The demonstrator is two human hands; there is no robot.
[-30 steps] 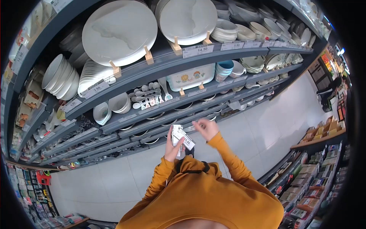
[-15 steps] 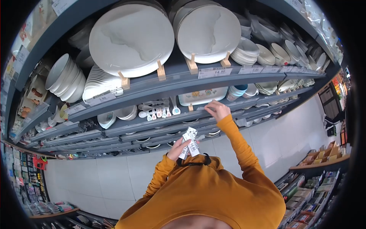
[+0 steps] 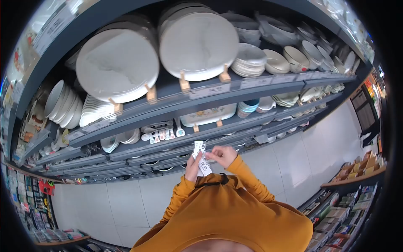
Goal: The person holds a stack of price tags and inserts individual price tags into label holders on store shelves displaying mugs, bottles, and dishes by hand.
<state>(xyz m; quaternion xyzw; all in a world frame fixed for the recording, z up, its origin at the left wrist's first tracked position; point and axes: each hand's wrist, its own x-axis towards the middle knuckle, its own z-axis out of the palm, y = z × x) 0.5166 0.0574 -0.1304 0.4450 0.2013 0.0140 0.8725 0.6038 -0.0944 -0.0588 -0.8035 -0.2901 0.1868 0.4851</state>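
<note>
My left hand (image 3: 192, 169) is closed around a small fanned bunch of white price labels (image 3: 204, 166), held in front of my waist. The uppermost label reads 16.50. My right hand (image 3: 223, 156) is pinched, its fingertips at the right edge of the bunch. Whether a label is between those fingertips is too small to make out. Just beyond my hands is the shelf unit, where a patterned rectangular tray (image 3: 208, 116) stands on a lower shelf beside several patterned spoons (image 3: 161, 133).
Large white plates (image 3: 199, 46) stand upright against wooden pegs on the upper shelf, with stacked bowls (image 3: 248, 61) to their right. More bowls (image 3: 63, 105) lean at the left. Pale floor tiles (image 3: 126, 201) lie below. Another display (image 3: 346, 214) is behind on the right.
My right hand has come down from the lower shelf's edge to the labels. The label showing on top now reads 16.50 instead of 15.80. The view has shifted slightly.
</note>
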